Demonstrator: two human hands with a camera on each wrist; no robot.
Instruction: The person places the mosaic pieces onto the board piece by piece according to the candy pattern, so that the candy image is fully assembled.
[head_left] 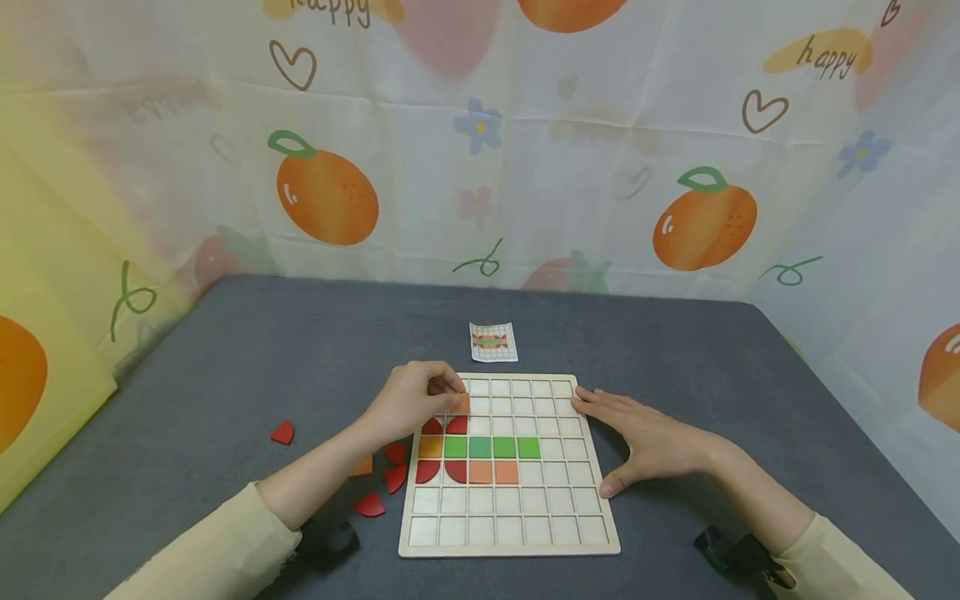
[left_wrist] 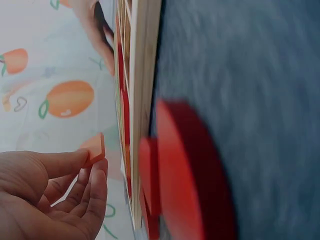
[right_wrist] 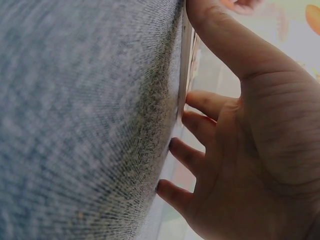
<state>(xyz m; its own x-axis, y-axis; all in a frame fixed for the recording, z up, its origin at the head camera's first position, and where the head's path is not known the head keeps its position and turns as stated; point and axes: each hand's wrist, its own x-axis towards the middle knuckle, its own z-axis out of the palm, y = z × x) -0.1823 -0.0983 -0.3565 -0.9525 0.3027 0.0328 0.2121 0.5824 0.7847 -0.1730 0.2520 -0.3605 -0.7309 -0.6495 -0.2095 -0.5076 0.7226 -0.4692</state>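
Note:
My left hand (head_left: 411, 402) pinches an orange square tile (head_left: 462, 405) over the upper left of a wooden grid board (head_left: 517, 552). The left wrist view shows this tile between thumb and fingertips, apart from the board. Fingers spread, my right hand (head_left: 648, 432) touches the board's right edge with thumb and fingertips. Seated in the grid is a row of green squares (head_left: 504, 447) with an orange square (head_left: 431, 447) at its left end. Red quarter-circle tiles (head_left: 427, 472) lie above and below that row, and two light orange squares (head_left: 493, 472) continue the lower one.
Left of the board lie several loose red quarter-circle tiles (head_left: 370, 505) and an orange tile (head_left: 362, 467), partly behind my forearm. Another red tile (head_left: 282, 432) sits farther left. Behind the board is a small printed pattern card (head_left: 493, 348). A fruit-print curtain (head_left: 420, 167) hangs behind the dark table (head_left: 645, 333).

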